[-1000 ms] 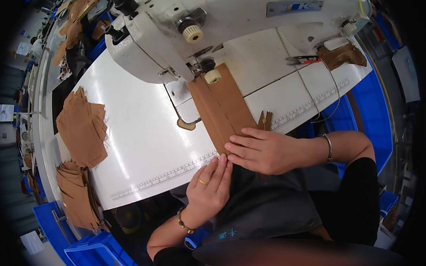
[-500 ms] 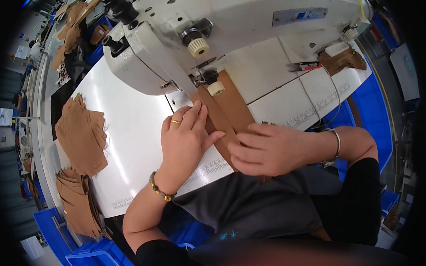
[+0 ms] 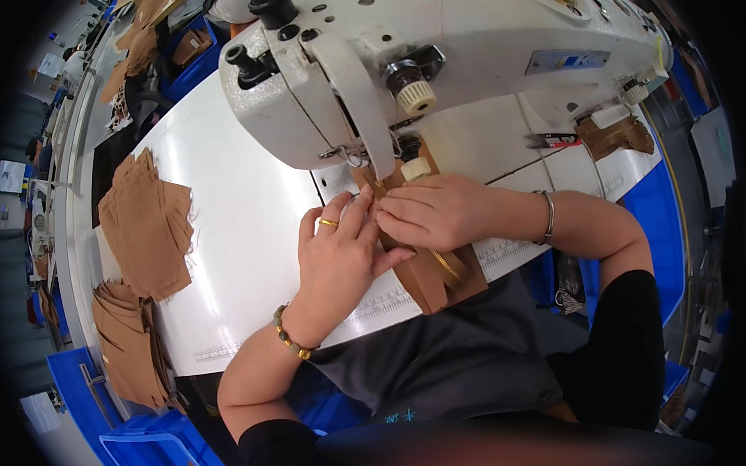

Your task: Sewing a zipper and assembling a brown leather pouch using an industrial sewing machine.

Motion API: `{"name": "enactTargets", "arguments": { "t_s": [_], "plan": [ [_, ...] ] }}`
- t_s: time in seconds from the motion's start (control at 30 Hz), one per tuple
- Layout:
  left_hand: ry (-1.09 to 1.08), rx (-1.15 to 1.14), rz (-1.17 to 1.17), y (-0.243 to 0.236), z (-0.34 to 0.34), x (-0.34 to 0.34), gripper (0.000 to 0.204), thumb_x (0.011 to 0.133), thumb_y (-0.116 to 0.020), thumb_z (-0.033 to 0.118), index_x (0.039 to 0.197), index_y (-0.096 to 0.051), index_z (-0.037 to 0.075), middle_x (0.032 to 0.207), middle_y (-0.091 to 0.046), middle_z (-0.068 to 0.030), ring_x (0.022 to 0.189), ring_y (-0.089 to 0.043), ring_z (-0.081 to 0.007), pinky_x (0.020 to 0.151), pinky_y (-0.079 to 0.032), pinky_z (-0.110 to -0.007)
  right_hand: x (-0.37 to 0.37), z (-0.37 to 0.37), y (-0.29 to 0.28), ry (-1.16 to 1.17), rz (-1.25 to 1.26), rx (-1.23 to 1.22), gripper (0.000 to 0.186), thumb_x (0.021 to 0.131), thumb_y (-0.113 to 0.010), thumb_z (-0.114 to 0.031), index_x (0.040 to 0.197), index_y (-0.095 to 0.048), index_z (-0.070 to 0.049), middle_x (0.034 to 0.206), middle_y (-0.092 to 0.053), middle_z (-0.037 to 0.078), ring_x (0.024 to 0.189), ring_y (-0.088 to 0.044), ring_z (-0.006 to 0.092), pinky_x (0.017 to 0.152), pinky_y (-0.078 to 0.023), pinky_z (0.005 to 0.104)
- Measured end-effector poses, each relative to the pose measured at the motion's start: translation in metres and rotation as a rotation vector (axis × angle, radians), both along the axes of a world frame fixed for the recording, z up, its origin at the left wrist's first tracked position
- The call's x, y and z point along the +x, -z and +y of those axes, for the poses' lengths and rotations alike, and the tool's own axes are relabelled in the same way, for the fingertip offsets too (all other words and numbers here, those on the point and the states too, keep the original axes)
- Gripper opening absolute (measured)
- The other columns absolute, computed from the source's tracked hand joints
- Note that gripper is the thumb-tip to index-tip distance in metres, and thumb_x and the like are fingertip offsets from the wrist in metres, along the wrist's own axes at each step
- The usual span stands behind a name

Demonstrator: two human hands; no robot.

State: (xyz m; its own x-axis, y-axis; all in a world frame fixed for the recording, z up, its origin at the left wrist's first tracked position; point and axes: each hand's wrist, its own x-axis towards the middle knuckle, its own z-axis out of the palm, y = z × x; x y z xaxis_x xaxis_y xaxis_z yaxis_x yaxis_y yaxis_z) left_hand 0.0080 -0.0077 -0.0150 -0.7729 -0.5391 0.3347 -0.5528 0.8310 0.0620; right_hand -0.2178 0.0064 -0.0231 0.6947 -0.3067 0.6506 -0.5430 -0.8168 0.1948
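The cloth [image 3: 425, 282] and zipper [image 3: 448, 265] lie at frame centre, beneath your hands. Your left hand [image 3: 339, 252] is spread, thumb apart, fingertips on the cloth. Your right hand [image 3: 435, 210] has fingertips together, pinching the zipper. Above, the machine [image 3: 478, 56] covers the cloth's far end. A stack [image 3: 147, 229] lies left on the desk [image 3: 233, 236].

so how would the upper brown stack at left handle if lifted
The upper brown stack would probably slide apart, its layers being unevenly fanned. Its frayed edges suggest woven cloth, so it may well flop.
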Motion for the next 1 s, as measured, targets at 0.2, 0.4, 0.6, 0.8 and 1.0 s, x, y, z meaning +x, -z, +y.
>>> {"name": "enactTargets", "arguments": {
  "t_s": [0.2, 0.4, 0.6, 0.8, 1.0],
  "plan": [
    [-0.014, 0.002, -0.001, -0.001, 0.0, 0.0, 0.07, 0.071, -0.079, 0.055, 0.117, -0.073, 0.002, 0.133, -0.067, -0.0051, 0.119, -0.061, -0.0251, 0.097, -0.045, -0.041, -0.009, 0.0, 0.007, 0.054, 0.025, 0.129, 0.026, 0.079, -0.071, -0.015, 0.104, -0.071, -0.007, 0.113, -0.071, 0.005, 0.093, -0.072, 0.017, 0.069, -0.056, 0.0268],
    [-0.023, 0.098, 0.052, 0.002, 0.001, -0.001, 0.074, 0.069, -0.083, 0.052, 0.12, -0.07, 0.0, 0.135, -0.065, -0.0079, 0.121, -0.06, -0.0284, 0.103, -0.045, -0.043, -0.006, -0.002, 0.009, 0.024, 0.021, 0.251, 0.02, 0.082, -0.069, -0.014, 0.101, -0.069, -0.006, 0.112, -0.071, 0.006, 0.091, -0.072, 0.0161, 0.064, -0.056, 0.0276],
    [-0.076, 0.101, 0.051, -0.001, 0.003, -0.001, 0.087, 0.069, -0.082, 0.057, 0.133, -0.06, 0.002, 0.146, -0.058, -0.0105, 0.132, -0.055, -0.0335, 0.108, -0.043, -0.046, -0.004, -0.003, 0.011, -0.006, 0.031, 0.239, 0.019, 0.082, -0.068, -0.014, 0.099, -0.068, -0.006, 0.11, -0.07, 0.006, 0.097, -0.072, 0.0182, 0.064, -0.057, 0.0297],
    [-0.104, 0.09, -0.067, -0.001, 0.0, -0.002, 0.091, 0.069, -0.078, 0.062, 0.135, -0.06, 0.003, 0.148, -0.057, -0.0097, 0.136, -0.053, -0.0319, 0.108, -0.042, -0.058, -0.003, -0.003, 0.011, 0.087, -0.002, 0.242, 0.024, 0.082, -0.067, -0.015, 0.104, -0.069, -0.005, 0.108, -0.071, 0.008, 0.093, -0.072, 0.0216, 0.065, -0.058, 0.0321],
    [-0.147, 0.109, -0.111, -0.004, 0.004, -0.003, 0.094, 0.071, -0.075, 0.066, 0.142, -0.056, 0.007, 0.148, -0.057, -0.0034, 0.135, -0.053, -0.0298, 0.113, -0.036, -0.058, 0.002, -0.006, 0.014, 0.131, -0.119, 0.32, 0.022, 0.083, -0.063, -0.018, 0.1, -0.065, -0.005, 0.108, -0.067, 0.008, 0.096, -0.066, 0.0247, 0.086, -0.054, 0.0366]
  ]
}}
